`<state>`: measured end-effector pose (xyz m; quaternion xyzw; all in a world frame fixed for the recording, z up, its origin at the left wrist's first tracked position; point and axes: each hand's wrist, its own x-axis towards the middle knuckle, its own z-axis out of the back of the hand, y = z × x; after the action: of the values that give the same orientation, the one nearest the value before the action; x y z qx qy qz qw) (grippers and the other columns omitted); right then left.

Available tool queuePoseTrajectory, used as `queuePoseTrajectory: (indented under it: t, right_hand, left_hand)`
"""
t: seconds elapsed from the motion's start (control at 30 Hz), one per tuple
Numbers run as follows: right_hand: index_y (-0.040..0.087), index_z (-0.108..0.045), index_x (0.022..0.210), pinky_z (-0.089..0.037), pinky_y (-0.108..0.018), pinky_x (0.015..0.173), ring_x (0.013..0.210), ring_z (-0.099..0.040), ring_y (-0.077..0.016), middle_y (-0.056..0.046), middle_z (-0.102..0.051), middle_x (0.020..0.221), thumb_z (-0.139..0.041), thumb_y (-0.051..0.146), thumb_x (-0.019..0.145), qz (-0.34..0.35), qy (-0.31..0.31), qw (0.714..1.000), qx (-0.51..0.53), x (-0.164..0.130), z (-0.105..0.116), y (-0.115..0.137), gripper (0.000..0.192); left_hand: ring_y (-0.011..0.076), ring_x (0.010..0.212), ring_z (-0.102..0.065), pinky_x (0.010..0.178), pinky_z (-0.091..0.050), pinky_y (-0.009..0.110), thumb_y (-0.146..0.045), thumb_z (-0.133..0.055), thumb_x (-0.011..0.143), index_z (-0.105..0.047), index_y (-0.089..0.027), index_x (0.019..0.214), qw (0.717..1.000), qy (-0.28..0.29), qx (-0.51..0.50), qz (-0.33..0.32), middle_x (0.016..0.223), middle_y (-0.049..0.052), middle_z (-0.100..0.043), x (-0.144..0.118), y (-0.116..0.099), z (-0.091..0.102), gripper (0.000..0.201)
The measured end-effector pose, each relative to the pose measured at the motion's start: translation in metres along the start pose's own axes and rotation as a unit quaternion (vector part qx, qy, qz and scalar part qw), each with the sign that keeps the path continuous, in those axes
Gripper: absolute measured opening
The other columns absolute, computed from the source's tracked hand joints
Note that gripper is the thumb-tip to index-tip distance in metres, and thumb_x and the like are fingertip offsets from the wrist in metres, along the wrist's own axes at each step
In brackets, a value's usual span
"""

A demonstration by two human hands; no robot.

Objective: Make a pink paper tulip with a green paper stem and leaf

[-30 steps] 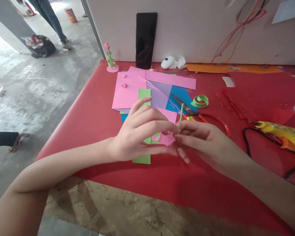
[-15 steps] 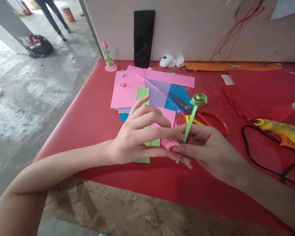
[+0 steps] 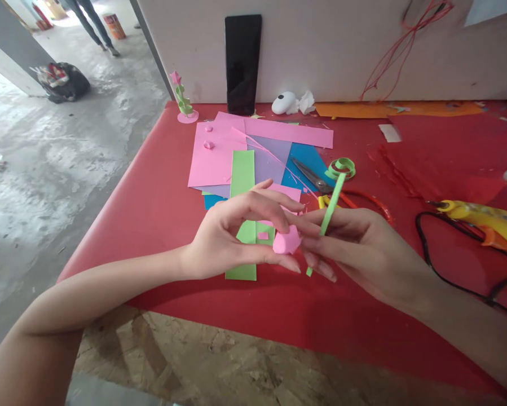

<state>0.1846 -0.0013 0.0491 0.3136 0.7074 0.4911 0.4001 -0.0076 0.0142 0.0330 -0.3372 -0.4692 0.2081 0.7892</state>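
Centrally, we see the left hand (image 3: 232, 237) pinching a pink bud (image 3: 286, 242) between thumb and fingers; the right hand (image 3: 355, 248) grips a green stick (image 3: 331, 206), slanting up toward frame center. Scissors (image 3: 316, 183) lie just above.

A: Describe the operator's visible body parts.

B: Two forearms enter from the lower edge. Both are bare from elbow to wrist; no sleeve, cuff or glove is present.

A: Accessories?

B: The slender bare left hand (image 3: 232, 237) and the slender bare right hand (image 3: 355, 248) carry no ring, watch or bracelet. Fingernails are short, with no visible polish.
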Motion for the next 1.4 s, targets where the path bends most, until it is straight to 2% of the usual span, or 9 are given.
queuePoseTrajectory:
  t: [0.2,0.33,0.57,0.83,0.93,1.03,1.13,1.33,1.4]
  right_hand:
    - [0.021,-0.07,0.082,-0.036,-0.017,0.036,0.041,-0.047,-0.0048,0.003,-0.058,0.053,-0.076,0.031,0.069,-0.02,0.002,1.0,0.021,-0.001,-0.001,-0.002,0.017]
    - [0.024,-0.07,0.083,-0.037,-0.015,0.037,0.042,-0.048,-0.004,0.003,-0.06,0.055,-0.074,0.031,0.071,-0.006,-0.015,1.0,-0.01,-0.001,0.0,-0.002,0.014]
    - [0.023,-0.07,0.079,-0.04,-0.016,0.039,0.042,-0.048,-0.0052,0.003,-0.056,0.051,-0.076,0.036,0.067,0.021,-0.077,0.991,-0.106,-0.002,-0.001,0.003,0.019]
    - [0.022,-0.068,0.087,-0.042,-0.016,0.041,0.045,-0.05,-0.0053,0.002,-0.058,0.06,-0.065,0.035,0.077,0.059,-0.098,0.981,-0.159,0.006,0.01,0.003,0.017]
    - [0.022,-0.066,0.092,-0.045,-0.018,0.041,0.046,-0.051,-0.0057,0.001,-0.059,0.069,-0.058,0.031,0.082,0.069,-0.112,0.982,-0.135,0.009,0.014,0.003,0.016]
    - [0.019,-0.064,0.09,-0.048,-0.022,0.038,0.046,-0.054,-0.0091,-0.002,-0.06,0.072,-0.052,0.028,0.084,0.03,-0.112,0.986,-0.117,0.013,0.014,0.002,0.017]
    - [0.017,-0.064,0.091,-0.049,-0.024,0.038,0.05,-0.058,-0.0129,-0.004,-0.061,0.069,-0.049,0.029,0.086,0.001,-0.105,0.986,-0.132,0.016,0.013,0.002,0.021]
    - [0.014,-0.064,0.091,-0.05,-0.025,0.039,0.048,-0.059,-0.0131,-0.006,-0.064,0.069,-0.048,0.036,0.087,-0.005,-0.071,0.985,-0.16,0.014,0.011,0.001,0.027]
    - [0.013,-0.064,0.093,-0.05,-0.024,0.039,0.048,-0.059,-0.013,-0.006,-0.064,0.069,-0.047,0.036,0.088,-0.001,-0.046,0.984,-0.17,0.012,0.009,0.002,0.029]
  left_hand:
    - [0.0131,0.103,-0.064,0.104,-0.046,0.041,-0.038,-0.067,0.078,-0.048,-0.022,0.084,0.999,-0.001,0.013,-0.035,0.096,0.003,-0.072,0.001,0.005,-0.002,0.026]
    - [0.0129,0.099,-0.063,0.107,-0.041,0.041,-0.035,-0.07,0.076,-0.049,-0.021,0.084,0.998,0.005,0.039,-0.043,0.094,0.003,-0.07,0.002,0.008,0.0,0.027]
    - [0.0165,0.098,-0.063,0.111,-0.036,0.05,-0.026,-0.067,0.08,-0.048,-0.021,0.11,0.992,0.016,0.111,-0.055,0.097,0.004,-0.069,0.002,0.007,0.003,0.036]
    - [0.0146,0.093,-0.063,0.108,-0.038,0.043,-0.038,-0.067,0.079,-0.058,-0.021,0.098,0.965,0.026,0.233,-0.119,0.092,0.0,-0.07,0.005,0.031,0.012,0.027]
    - [0.0154,0.093,-0.061,0.108,-0.034,0.042,-0.04,-0.068,0.077,-0.06,-0.019,0.099,0.969,0.039,0.234,-0.07,0.093,0.002,-0.07,0.004,0.05,0.017,0.031]
    - [0.0175,0.09,-0.059,0.096,-0.04,0.039,-0.04,-0.068,0.077,-0.062,-0.017,0.093,0.972,0.067,0.218,0.057,0.092,0.004,-0.07,0.001,0.065,0.018,0.029]
    - [0.0181,0.087,-0.059,0.088,-0.044,0.038,-0.033,-0.071,0.075,-0.064,-0.017,0.088,0.963,0.111,0.21,0.128,0.09,0.005,-0.07,-0.002,0.073,0.017,0.022]
    - [0.0224,0.112,-0.053,0.1,-0.041,0.04,-0.024,-0.078,0.066,-0.062,-0.016,0.105,0.956,0.133,0.193,0.179,0.116,0.01,-0.061,0.005,0.064,0.023,0.043]
    - [0.0206,0.114,-0.054,0.102,-0.041,0.038,-0.023,-0.071,0.073,-0.061,-0.015,0.109,0.963,0.111,0.14,0.203,0.118,0.01,-0.061,0.011,0.051,0.024,0.038]
